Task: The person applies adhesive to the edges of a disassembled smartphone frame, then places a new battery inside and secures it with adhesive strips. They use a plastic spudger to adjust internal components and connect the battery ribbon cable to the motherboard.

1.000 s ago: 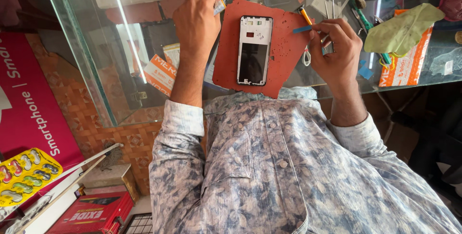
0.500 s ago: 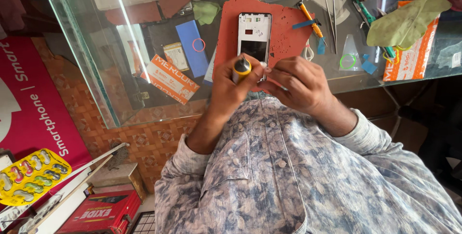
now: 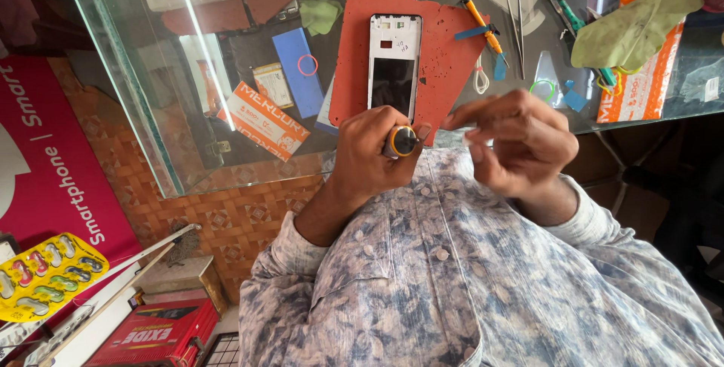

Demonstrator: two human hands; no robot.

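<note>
My left hand (image 3: 373, 157) is closed around a small round yellow-and-black object (image 3: 403, 141), possibly a tape roll, held just above my chest at the near edge of the glass counter. To its right, my right hand (image 3: 520, 141) has its fingertips pinched on a small pale piece (image 3: 468, 139); what it is cannot be made out. Beyond both hands a white phone frame (image 3: 394, 73) with a dark screen lies flat on a red mat (image 3: 445, 54).
On the glass counter (image 3: 151, 103) lie an orange-handled screwdriver (image 3: 483, 21), tweezers (image 3: 517, 24), a green cloth (image 3: 633, 27) on an orange box (image 3: 641, 92), a blue card (image 3: 298, 73) and an orange-and-white box (image 3: 264, 119). A red box (image 3: 162, 333) sits on the floor.
My left hand came back from the far side of the counter holding the round object. My right hand left the tools, met it, then pulled away to the right.
</note>
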